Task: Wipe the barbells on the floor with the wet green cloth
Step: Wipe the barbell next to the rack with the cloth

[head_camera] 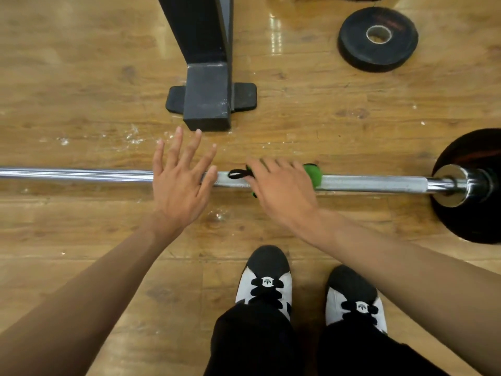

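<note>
A: Barbell [374, 184], whereabouts?

B: Flat on the wooden floor [81, 77], running left to right just ahead of the shoes [267, 280], with a black end plate [471, 185] on the right.

A: And the hands?

B: Left hand [179, 183] spread wide, fingers straight, over the bare shaft; resting or hovering, cannot tell. Right hand [282, 185] curled down over the green cloth [311, 175], gripping it onto the knurled stretch, just beside the left.

A: How to wipe well from here?

B: Wrap the cloth fully round the shaft, not just over the top. Squeeze firmly and slide in long strokes toward the end plate, then back toward the left. Twist the wrist along the way to reach the underside. Press harder on the knurling, probably the grimiest part. Steady the shaft with the left palm to stop any rolling.

A: Anything to mind?

B: Tuck away the black loop [247, 170] trailing from the cloth, likely to snag. Mind the rack foot [206, 104] nearby, just beyond the left fingertips.
</note>
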The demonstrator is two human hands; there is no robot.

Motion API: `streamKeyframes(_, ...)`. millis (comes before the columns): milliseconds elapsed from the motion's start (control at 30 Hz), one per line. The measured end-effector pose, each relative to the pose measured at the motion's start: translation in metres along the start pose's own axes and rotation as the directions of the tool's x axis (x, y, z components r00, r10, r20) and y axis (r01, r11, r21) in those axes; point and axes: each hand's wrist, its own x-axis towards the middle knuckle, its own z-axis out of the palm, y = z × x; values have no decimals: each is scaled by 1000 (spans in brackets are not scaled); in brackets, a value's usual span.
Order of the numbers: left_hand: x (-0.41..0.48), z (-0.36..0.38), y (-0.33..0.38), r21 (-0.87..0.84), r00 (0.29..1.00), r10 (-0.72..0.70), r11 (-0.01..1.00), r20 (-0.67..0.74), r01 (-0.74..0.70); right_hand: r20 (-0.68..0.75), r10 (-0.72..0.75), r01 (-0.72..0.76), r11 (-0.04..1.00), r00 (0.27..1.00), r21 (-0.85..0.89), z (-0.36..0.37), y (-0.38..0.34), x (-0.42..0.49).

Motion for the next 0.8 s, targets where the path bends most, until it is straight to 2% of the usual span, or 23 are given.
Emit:
streamKeyframes(67, -2, 5, -6, 26, 997, 37, 999, -64, -35, 58, -47, 46, 998, 997, 31, 4, -17, 19)
streamKeyframes(133, -1, 8, -7, 32, 993, 52, 998, -105, -49, 52, -60, 60, 998, 997, 0, 7, -11, 16)
streamKeyframes(300, 1, 7, -5, -1, 994, 36, 999, -100, -36, -158, -89, 66, 987, 984, -143, 13, 62, -50)
streamKeyframes(433, 4, 7, -2, -10, 995, 12, 1000, -98, -13, -213, 53, -81, 989, 975, -122, 13, 54, -53)
streamKeyframes(467, 5, 8, -1, -10, 995, 10, 1000, -97, -11, -197, 53, -77, 990, 979, -117, 15, 38, -42)
streamKeyframes(567, 5, 9, -4, 0, 994, 32, 999, -103, -32, -77, -142, 135, 986, 987, -94, 25, -12, 0)
streamKeyframes(633, 5, 9, -7, -14, 995, 37, 999, -94, -38, -8, -203, 202, 977, 979, -61, 24, -27, 20)
streamKeyframes(800, 3, 6, -5, -70, 992, 10, 997, -127, -19, -69, -160, 152, 983, 985, -104, 10, 31, -17)
